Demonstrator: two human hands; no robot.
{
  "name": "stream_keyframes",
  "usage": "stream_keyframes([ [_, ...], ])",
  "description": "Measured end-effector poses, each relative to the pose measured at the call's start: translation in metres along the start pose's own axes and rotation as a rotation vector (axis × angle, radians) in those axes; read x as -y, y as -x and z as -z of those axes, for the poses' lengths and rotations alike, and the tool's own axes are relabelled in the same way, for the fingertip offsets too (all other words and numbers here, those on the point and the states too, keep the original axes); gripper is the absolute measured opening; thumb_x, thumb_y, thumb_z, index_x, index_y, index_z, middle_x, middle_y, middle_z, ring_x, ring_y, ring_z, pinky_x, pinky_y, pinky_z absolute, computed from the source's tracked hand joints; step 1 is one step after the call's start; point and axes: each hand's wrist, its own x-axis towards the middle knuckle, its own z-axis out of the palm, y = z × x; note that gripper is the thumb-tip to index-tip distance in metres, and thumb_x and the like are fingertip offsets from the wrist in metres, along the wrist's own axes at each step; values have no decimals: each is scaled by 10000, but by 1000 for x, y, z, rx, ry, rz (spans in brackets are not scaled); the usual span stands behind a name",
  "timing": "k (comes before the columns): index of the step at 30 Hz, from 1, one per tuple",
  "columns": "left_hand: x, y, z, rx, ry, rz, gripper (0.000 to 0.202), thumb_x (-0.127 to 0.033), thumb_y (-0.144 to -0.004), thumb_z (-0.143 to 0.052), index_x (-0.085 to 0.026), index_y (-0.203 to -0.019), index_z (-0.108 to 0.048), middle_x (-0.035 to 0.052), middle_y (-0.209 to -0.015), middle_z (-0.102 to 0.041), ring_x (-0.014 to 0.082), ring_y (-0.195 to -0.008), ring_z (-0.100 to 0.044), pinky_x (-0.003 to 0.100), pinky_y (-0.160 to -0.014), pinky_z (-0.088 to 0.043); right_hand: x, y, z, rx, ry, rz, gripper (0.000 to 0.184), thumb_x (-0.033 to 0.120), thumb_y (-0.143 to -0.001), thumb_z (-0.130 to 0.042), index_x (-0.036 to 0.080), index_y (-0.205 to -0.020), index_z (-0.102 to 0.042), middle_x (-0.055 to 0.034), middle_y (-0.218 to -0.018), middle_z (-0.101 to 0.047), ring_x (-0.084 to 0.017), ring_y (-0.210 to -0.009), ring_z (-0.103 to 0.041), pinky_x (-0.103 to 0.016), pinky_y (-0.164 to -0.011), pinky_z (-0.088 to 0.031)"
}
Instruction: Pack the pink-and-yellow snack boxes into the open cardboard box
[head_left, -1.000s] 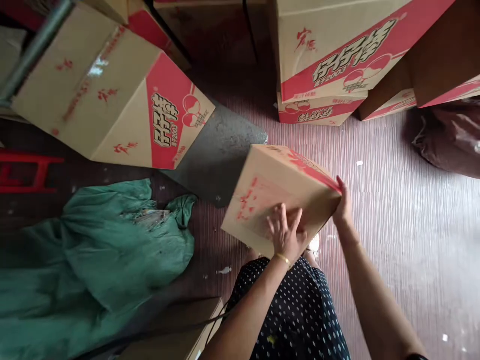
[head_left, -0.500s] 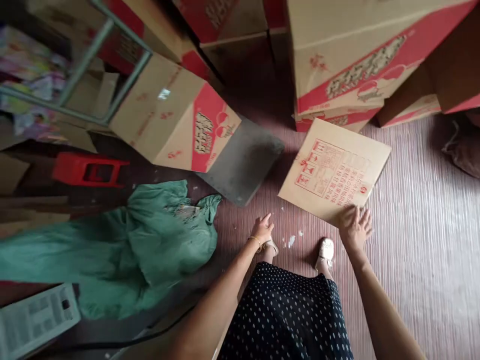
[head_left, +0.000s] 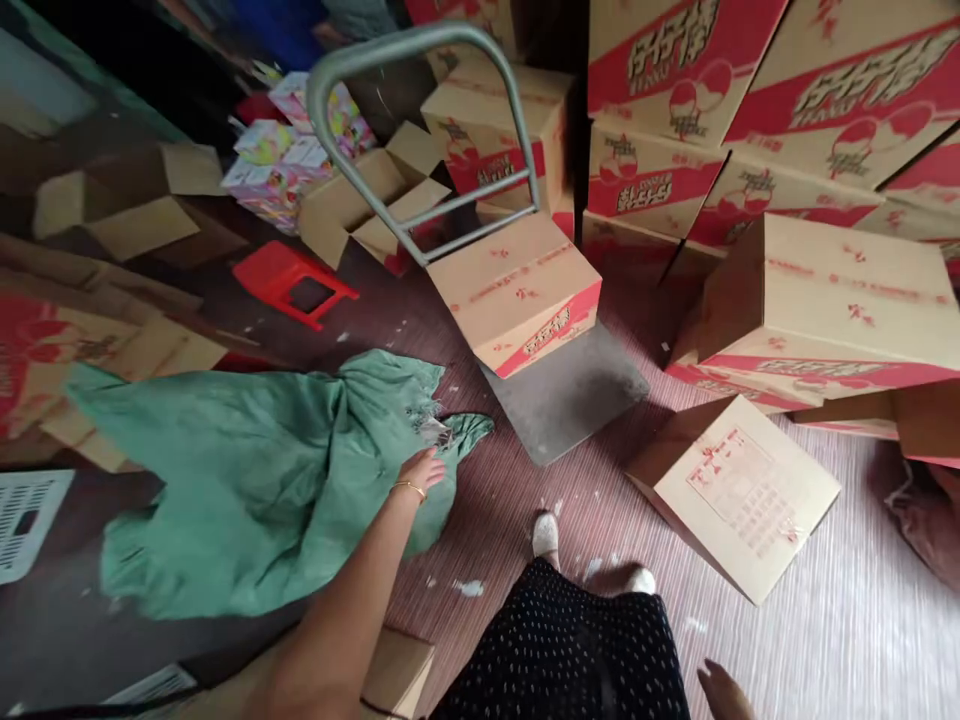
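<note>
left hand (head_left: 424, 470) touching crumpled green woven sack (head_left: 247, 490), grip unclear; right hand (head_left: 724, 692) loose, empty; square cardboard box (head_left: 739, 492) flat on ribbed floor (head_left: 847, 620).

Single head-worn view, steeply downward onto floor (head_left: 825, 640), near standing height

The big sack (head_left: 247, 490) at the left of the frame is green, and the small stool (head_left: 292, 283) at upper left is red. The cartons (head_left: 817, 300) at upper right are tan with red bands, and the dress (head_left: 570, 650) at the bottom is black with white dots.
</note>
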Motion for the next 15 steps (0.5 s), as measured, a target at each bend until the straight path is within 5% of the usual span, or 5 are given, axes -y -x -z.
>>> stream_keyframes([
  [3, -32, -13, 1, 58, 102, 41, 502, -304, -1064, -452, -94, -1517, -510, 273, -1400, -653, 266, -1126, -748, 303, -854, -632, 59, 8, -9, 43, -54, -29, 301, 669, -318, -565, 456, -530, -575, -167, -853, -760, -506, -1111, -716, -612, -1081, -514],
  [7, -64, -23, -23, 129, 197, 72, 511, -300, -1067, -475, -85, -1529, -506, 277, -1399, -656, 265, -1097, -757, 341, -904, -641, 158, -19, 2, -24, -17, 155, 431, 787, -406, -520, 457, -637, -676, -169, -939, -783, -490, -1029, -745, -611, -1002, -570],
  [11, -98, -34, -36, 125, 247, 82, 490, -322, -1073, -497, -105, -1511, -525, 266, -1425, -643, 273, -1165, -740, 370, -981, -624, 290, -68, 33, -114, 175, 514, 437, 718, -678, -514, 370, -763, -765, -169, -889, -786, -426, -949, -783, -545, -918, -627],
  [15, -125, -54, -40, 87, 268, 104, 457, -328, -1068, -520, -119, -1473, -543, 257, -1397, -654, 293, -1188, -733, 383, -1004, -614, 447, -105, 51, -136, 326, 787, 435, 375, -893, -512, 122, -1091, -805, -188, -1123, -786, -296, -1066, -778, -408, -1027, -601],
])
